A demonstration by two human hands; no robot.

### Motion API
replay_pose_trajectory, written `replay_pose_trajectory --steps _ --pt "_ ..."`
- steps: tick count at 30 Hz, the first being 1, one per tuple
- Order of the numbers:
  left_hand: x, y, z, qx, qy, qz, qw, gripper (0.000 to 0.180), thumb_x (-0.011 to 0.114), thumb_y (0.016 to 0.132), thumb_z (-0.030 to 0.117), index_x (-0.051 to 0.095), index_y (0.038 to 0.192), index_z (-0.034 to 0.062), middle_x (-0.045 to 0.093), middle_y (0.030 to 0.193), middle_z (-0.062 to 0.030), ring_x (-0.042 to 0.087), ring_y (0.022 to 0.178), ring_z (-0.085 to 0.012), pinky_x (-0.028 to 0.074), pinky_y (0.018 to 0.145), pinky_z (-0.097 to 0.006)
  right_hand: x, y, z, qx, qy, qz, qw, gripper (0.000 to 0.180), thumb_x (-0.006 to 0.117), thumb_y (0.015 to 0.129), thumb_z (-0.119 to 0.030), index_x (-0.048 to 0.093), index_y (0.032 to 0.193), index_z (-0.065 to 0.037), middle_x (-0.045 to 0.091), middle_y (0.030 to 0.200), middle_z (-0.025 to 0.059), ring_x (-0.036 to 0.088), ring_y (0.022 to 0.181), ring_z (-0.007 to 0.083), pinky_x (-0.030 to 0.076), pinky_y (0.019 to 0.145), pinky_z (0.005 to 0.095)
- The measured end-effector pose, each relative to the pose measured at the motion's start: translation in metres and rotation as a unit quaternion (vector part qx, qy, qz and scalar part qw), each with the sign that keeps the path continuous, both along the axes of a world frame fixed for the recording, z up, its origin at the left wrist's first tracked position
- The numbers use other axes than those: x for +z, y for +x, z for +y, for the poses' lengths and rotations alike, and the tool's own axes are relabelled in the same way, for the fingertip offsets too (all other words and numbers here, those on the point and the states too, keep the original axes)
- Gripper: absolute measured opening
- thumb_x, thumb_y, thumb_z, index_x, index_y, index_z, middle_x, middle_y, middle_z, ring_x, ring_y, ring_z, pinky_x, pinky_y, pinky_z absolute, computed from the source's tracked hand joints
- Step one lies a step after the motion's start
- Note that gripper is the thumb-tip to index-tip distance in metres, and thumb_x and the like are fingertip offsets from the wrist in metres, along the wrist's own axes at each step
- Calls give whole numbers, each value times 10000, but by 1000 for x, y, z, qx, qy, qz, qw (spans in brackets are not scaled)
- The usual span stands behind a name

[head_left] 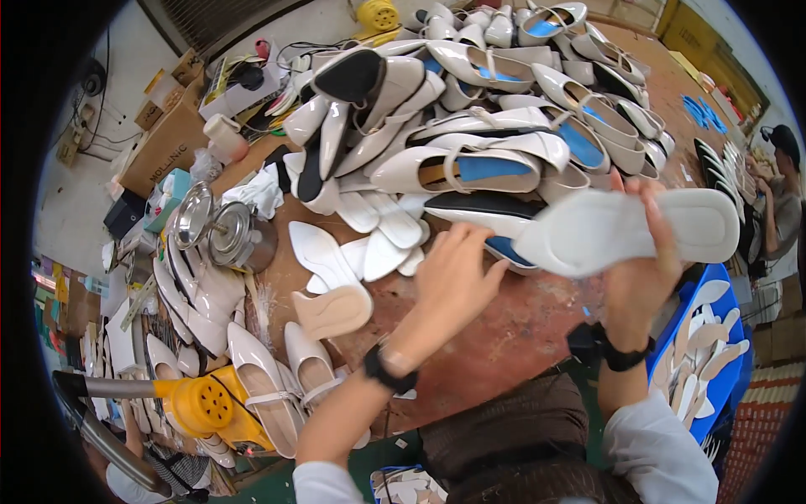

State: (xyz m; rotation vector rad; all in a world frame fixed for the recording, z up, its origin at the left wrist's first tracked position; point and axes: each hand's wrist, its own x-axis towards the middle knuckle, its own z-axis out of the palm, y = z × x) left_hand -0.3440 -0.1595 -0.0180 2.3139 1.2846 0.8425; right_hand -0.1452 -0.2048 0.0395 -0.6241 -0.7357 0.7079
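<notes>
My right hand (646,260) grips a white insole (588,231) upright between thumb and fingers, its long face turned toward me and slightly blurred. My left hand (457,273) is over the near edge of the shoe pile, thumb and fingers apart. Its fingertips are against a glossy pale pointed shoe (525,220) that lies on its side, black sole up, with a blue lining showing inside. Left of that hand, several loose white insoles (323,252) lie on the table, along with a beige one (332,311).
A large heap of pale strapped shoes (495,172) covers the table's far side. A blue bin (718,370) of insoles stands at right. At left are metal pots (239,235), a yellow machine part (206,403) and more shoes (269,386). Another person (781,193) sits at far right.
</notes>
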Motion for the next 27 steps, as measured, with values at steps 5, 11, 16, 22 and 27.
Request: replay_pose_trajectory --steps 5,11,16,22,27 --pt "-60 83 24 88 -413 -44 906 515 643 909 476 635 1132 12 677 1025 -154 672 868 -205 544 630 -332 -33 77 -90 -148 -183 -32 971 449 684 846 -79 491 1239 25 597 1027 108 635 965 261 546 875 391" --pt "-93 87 19 238 -295 -451 808 227 680 934 216 568 810 63 528 678 27 470 581 -76 390 493 -257 -78 107 -154 61 -305 109 944 449 703 924 -319 524 1174 8 605 990 102 636 887 192 574 800 360" --pt "-16 96 0 170 -13 -360 917 210 594 952 169 522 882 -16 597 764 -151 577 679 -271 444 653 -401 -82 106 -152 43 -251 74 964 515 678 941 -355 467 1242 7 583 1051 102 622 917 184 558 907 377" --pt "82 37 -110 -38 112 182 976 152 615 814 151 594 964 134 541 811 -63 606 664 -251 445 560 -411 -86 117 -156 85 -314 28 945 604 572 994 -433 483 1371 31 621 1228 157 624 959 156 539 875 319" --pt "-26 -6 -169 -127 8 354 926 208 661 783 153 683 990 135 594 1027 -70 542 978 -258 408 830 -444 -90 89 -145 89 -263 -305 911 459 631 959 -357 643 1240 7 630 1242 174 627 998 208 514 816 319"
